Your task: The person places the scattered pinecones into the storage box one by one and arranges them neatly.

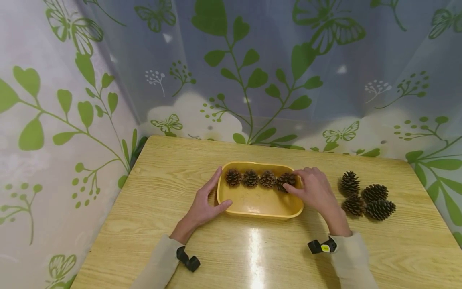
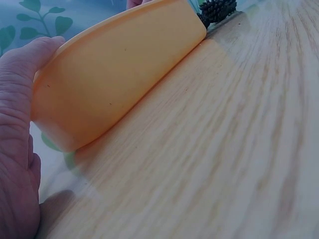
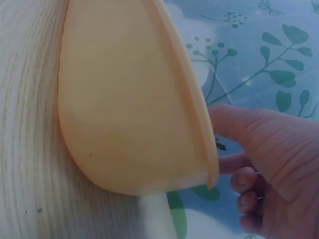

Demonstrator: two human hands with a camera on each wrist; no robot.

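Note:
A shallow yellow plastic container [image 1: 261,204] stands on the table with a row of pine cones along its far side. My left hand [image 1: 203,204] holds its left end, fingers along the side wall and thumb at the near rim; the left wrist view shows that thumb [image 2: 37,55] against the rim. Inside the right end, my right hand [image 1: 315,188] pinches the rightmost pine cone [image 1: 285,181] between thumb and fingers. Left of it sit a pine cone [image 1: 267,179], another pine cone [image 1: 250,178] and a leftmost pine cone [image 1: 233,177]. The container wall [image 3: 124,99] hides most of the pinched cone in the right wrist view.
Right of the container, several loose pine cones [image 1: 375,193] lie grouped on the wooden table [image 1: 162,168]. A curtain [image 1: 267,104] printed with leaves and butterflies hangs behind the table's far edge and along the left. Each wrist wears a black device [image 1: 187,259].

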